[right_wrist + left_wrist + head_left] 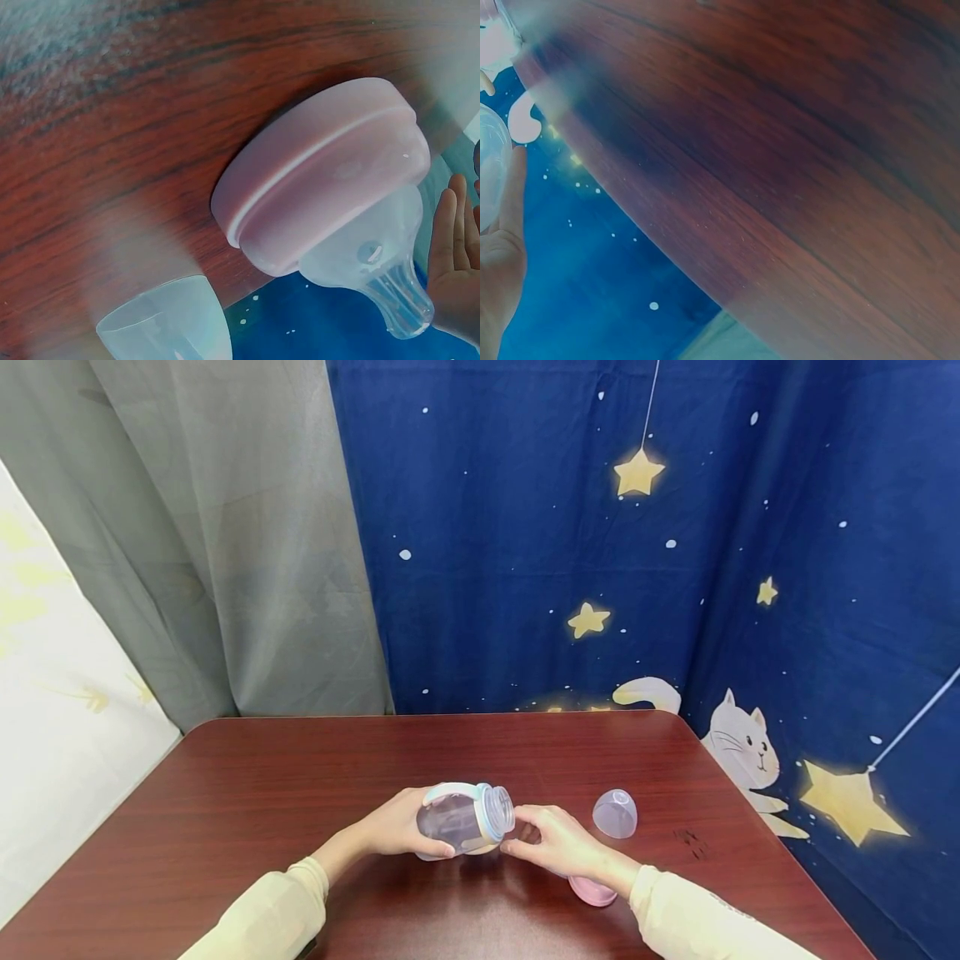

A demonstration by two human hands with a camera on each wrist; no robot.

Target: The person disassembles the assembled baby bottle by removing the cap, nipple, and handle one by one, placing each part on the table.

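Observation:
My left hand [408, 827] grips a clear baby bottle [453, 821] round its body, tilted so that its uncapped mouth points right. The bottle has a pale blue collar and a handle [450, 792] along its upper side. By the bottle's mouth is my right hand [555, 842], thumb and forefinger apart, fingertips close to the rim. Under the right forearm, partly hidden, sits a pink collar [592, 891]; the right wrist view shows it standing on the table with a clear nipple [375, 247] on top.
A clear domed cap [615, 814] stands on the table to the right of my right hand. The dark red wooden table [300, 768] has rounded far corners. Behind it hang a grey curtain [285, 527] and a blue starry curtain [510, 527].

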